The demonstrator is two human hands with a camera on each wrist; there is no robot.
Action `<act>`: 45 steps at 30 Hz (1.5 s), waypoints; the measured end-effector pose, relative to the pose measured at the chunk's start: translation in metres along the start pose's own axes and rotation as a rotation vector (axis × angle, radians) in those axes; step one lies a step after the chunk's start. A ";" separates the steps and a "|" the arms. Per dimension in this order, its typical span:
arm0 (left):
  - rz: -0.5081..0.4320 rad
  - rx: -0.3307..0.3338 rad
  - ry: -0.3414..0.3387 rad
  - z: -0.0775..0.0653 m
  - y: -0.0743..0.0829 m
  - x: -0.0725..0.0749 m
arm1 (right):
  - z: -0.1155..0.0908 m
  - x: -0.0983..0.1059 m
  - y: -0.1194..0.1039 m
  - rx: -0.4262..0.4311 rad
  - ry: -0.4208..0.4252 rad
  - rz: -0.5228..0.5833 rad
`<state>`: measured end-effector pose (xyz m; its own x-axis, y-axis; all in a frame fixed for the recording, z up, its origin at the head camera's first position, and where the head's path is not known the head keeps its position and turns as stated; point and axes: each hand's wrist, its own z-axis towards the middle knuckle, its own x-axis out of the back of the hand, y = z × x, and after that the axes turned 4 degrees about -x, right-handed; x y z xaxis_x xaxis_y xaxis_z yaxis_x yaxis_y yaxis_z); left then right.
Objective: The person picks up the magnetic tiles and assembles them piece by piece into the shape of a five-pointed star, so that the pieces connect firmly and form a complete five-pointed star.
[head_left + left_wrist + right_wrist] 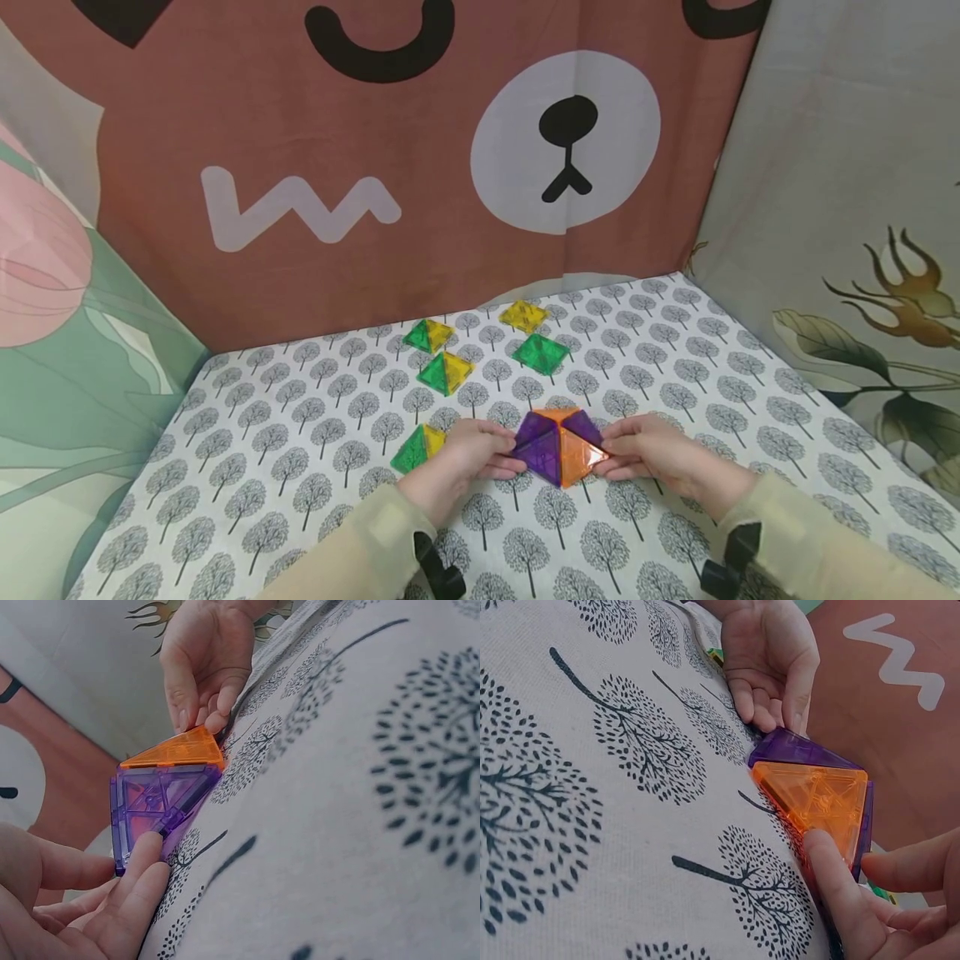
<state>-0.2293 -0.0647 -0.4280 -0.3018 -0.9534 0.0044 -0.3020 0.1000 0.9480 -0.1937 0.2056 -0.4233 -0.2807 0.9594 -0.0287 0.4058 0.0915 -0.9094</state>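
A low pyramid of translucent magnetic tiles (542,457), with purple and orange triangles alternating, sits on the tree-print cloth between both hands. My left hand (476,450) pinches its left corner; in the left wrist view the thumb and fingers meet at the lower end of a purple triangle (154,796). At the opposite corner my right hand (652,450) pinches the tiles. The right wrist view shows one of its fingertips on an orange triangle (821,802). The underside of the pyramid is hidden.
A green-and-yellow tile piece (417,450) lies just left of the left hand. Farther back are two similar pieces, one nearer (446,372) and one farther (427,335), plus a green piece (541,354) and a yellow piece (523,315). A bear-print curtain (420,150) hangs behind.
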 end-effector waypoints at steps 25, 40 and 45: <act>0.143 -0.007 -0.172 -0.018 0.009 0.017 | -0.006 0.000 -0.005 0.031 0.020 -0.187; 0.188 -0.076 -0.210 -0.037 0.022 0.031 | -0.012 -0.001 -0.014 0.104 0.146 -0.272; 0.207 -0.149 -0.187 -0.049 0.034 0.053 | -0.010 -0.013 -0.035 0.149 0.129 -0.177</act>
<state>-0.2116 -0.1255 -0.3803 -0.5083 -0.8468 0.1566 -0.0850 0.2302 0.9694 -0.1955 0.1931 -0.3866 -0.2190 0.9588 0.1809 0.2244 0.2300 -0.9470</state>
